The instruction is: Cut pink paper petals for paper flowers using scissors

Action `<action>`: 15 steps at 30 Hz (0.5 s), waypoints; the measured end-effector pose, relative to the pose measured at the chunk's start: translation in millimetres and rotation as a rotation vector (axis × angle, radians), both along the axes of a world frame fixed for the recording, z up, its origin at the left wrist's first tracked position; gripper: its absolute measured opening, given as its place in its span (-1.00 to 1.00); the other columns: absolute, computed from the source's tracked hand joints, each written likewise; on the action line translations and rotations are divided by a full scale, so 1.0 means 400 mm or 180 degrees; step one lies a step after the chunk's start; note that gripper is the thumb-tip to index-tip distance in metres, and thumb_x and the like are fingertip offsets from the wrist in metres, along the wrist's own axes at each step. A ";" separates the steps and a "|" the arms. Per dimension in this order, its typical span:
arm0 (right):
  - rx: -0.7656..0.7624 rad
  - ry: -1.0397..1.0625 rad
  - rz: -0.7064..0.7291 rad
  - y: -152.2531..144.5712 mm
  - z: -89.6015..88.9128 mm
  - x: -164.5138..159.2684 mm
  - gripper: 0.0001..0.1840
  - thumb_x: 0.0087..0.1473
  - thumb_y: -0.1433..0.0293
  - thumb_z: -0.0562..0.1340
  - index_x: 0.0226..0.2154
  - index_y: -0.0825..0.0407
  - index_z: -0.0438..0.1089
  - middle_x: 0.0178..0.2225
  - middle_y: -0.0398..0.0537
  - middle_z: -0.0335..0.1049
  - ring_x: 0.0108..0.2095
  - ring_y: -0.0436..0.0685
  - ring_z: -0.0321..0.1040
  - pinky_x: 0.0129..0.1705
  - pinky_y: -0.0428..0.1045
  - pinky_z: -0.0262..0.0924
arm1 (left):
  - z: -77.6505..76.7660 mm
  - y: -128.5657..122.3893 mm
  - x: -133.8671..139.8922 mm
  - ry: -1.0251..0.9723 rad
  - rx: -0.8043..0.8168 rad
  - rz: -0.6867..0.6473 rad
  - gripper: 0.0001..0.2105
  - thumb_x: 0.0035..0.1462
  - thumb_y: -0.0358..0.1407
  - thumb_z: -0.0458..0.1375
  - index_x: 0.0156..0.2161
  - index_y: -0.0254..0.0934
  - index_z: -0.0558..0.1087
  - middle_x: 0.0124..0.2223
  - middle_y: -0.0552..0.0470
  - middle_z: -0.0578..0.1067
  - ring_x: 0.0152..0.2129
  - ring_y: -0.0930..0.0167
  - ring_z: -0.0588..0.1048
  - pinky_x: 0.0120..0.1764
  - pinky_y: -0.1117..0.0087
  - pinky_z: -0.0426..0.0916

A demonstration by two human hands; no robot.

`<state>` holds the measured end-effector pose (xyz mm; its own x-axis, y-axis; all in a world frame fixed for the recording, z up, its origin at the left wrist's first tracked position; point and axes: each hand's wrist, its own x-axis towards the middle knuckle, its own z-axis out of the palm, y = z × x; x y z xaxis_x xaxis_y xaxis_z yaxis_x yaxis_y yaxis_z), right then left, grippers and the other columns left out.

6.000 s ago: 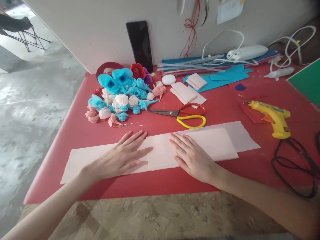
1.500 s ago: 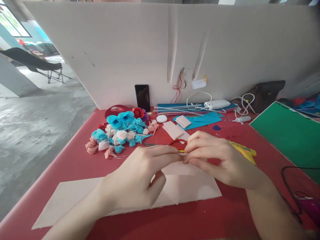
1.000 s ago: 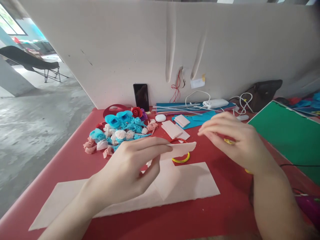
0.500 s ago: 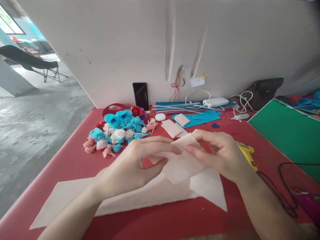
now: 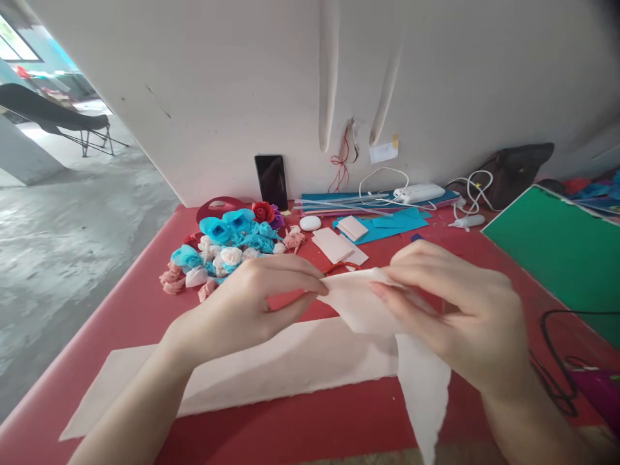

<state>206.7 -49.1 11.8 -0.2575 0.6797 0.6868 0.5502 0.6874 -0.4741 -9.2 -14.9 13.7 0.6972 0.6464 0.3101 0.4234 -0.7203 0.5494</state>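
Observation:
My left hand [image 5: 242,303] pinches one top corner of a pale pink sheet of crepe paper [image 5: 361,303] between thumb and fingertips. At the sheet's other end, my right hand [image 5: 460,316] grips the upper edge, which looks folded or rolled over there. The sheet is held above the table, and a pale tail of paper [image 5: 423,387] hangs below my right hand toward the table's front edge. Beneath lies a long strip of the same paper [image 5: 290,361]; whether it joins the held sheet I cannot tell. My left forearm covers part of the strip.
Blue, white, pink and red paper flowers [image 5: 227,248] are heaped at the left on the red table [image 5: 271,439]. Folded pink papers [image 5: 332,247], blue paper [image 5: 397,226] and a white case [image 5: 310,223] lie behind. A phone [image 5: 271,181] leans on the wall; a green board [image 5: 562,252] stands right.
My left hand now pinches the sheet's corner, where its fingers were looser before. The sheet has tipped so its upper edge runs between both hands. The right-hand tail of paper hangs lower.

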 end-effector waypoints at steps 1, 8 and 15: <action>-0.0050 0.0064 -0.0111 0.002 0.000 0.004 -0.87 0.00 0.54 0.21 -0.48 -0.02 0.35 -0.57 -0.19 0.30 -0.53 0.00 0.19 -0.46 -0.05 0.15 | -0.001 0.007 -0.006 0.0120 -0.0075 0.0054 -0.80 0.10 -0.44 0.03 -0.26 -0.22 0.49 -0.25 0.05 0.52 -0.30 0.42 0.47 -0.25 0.46 0.33; -0.1066 0.1393 -0.0337 0.046 -0.024 0.027 -0.95 0.01 0.37 0.24 -0.42 -0.08 0.45 -0.49 -0.18 0.44 -0.50 0.04 0.35 -0.55 -0.09 0.21 | -0.047 0.061 0.024 -0.1327 -0.1813 0.0636 -0.71 0.16 -0.13 -0.09 -0.20 -0.22 0.39 -0.19 0.02 0.50 -0.21 0.35 0.44 -0.19 0.36 0.29; -0.1896 0.2298 0.0014 0.099 -0.063 0.020 -0.88 -0.03 0.30 0.28 -0.35 -0.10 0.45 -0.44 -0.15 0.49 -0.37 0.10 0.43 -0.37 -0.03 0.33 | -0.132 0.040 0.094 -0.2153 -0.3237 -0.0232 -0.61 0.01 -0.02 0.10 -0.27 -0.34 0.48 -0.20 -0.09 0.54 -0.16 0.21 0.45 -0.11 0.28 0.29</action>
<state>214.8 -9.7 -13.2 0.0922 0.9711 0.2202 -0.0166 0.2226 -0.9748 28.5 1.2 -39.2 0.6359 0.7718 0.0002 -0.1893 0.1557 0.9695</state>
